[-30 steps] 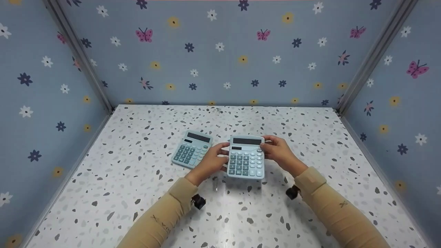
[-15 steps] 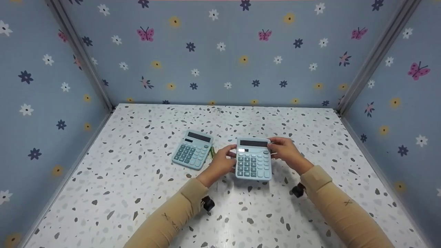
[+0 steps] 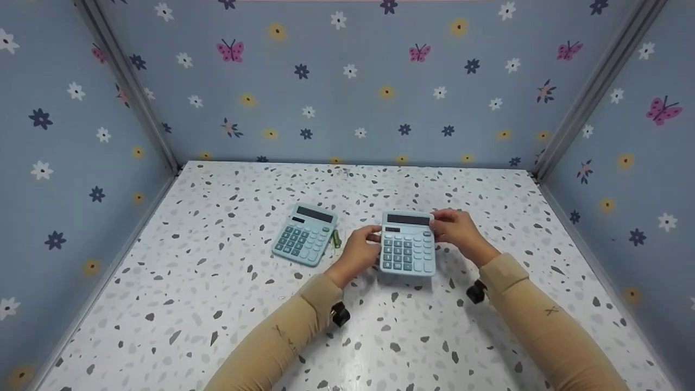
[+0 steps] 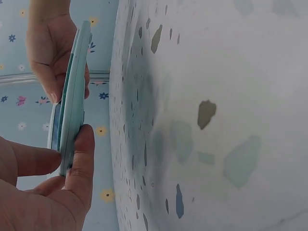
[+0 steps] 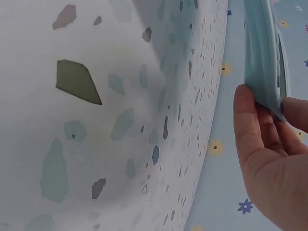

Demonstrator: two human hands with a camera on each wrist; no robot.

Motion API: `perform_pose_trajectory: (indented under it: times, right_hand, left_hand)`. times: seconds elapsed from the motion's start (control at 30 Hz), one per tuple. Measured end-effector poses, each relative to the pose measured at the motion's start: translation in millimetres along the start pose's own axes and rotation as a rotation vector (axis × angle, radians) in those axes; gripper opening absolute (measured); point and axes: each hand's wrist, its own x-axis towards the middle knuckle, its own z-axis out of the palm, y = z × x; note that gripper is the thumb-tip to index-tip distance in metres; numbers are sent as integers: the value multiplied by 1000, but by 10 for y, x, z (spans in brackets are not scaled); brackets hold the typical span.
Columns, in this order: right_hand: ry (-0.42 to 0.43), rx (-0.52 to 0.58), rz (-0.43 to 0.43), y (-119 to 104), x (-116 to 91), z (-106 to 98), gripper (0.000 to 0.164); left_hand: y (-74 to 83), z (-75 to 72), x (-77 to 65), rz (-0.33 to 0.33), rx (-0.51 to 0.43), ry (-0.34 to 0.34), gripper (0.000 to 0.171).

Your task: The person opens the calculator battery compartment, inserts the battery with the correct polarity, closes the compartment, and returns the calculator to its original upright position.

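Between both hands a pale blue calculator [image 3: 408,243] is held above the table, its keys and dark display facing the head camera. My left hand [image 3: 360,251] pinches its left edge, thumb on the front and fingers behind, as the left wrist view of the calculator [image 4: 72,101] shows. At the upper right edge my right hand [image 3: 460,234] pinches it the same way; the right wrist view has those fingers [image 5: 248,120] against its back. A second calculator [image 3: 305,234] of the same look lies on the table to the left, turned slightly clockwise.
A small green cylindrical object [image 3: 336,239], like a battery, lies right beside the second calculator. The speckled white table [image 3: 228,217] is bounded by blue flowered panels [image 3: 347,81] at the back and both sides.
Both hands have carried the held calculator to the right, away from the one lying on the table. The small green object, hidden behind the left hand earlier, now shows.
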Motion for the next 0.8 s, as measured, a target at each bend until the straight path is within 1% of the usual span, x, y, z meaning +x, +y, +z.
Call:
perform_pose_trajectory:
  times: [0.23,0.43,0.67,0.8]
  right_hand:
    - [37,46,60,4,137,-12,39]
    - [55,29,90,-5,234,0,40]
    - [66,-3,99,9,321,0,40]
    - [76,-5,95,1,356,15,41]
  left_hand:
    - [11,41,108,-26,7,15,53]
    - [15,63,195,-28,39,49,53]
    - [27,98,257,-26,38,52,52]
    - [35,114,297,-27,83,60,51]
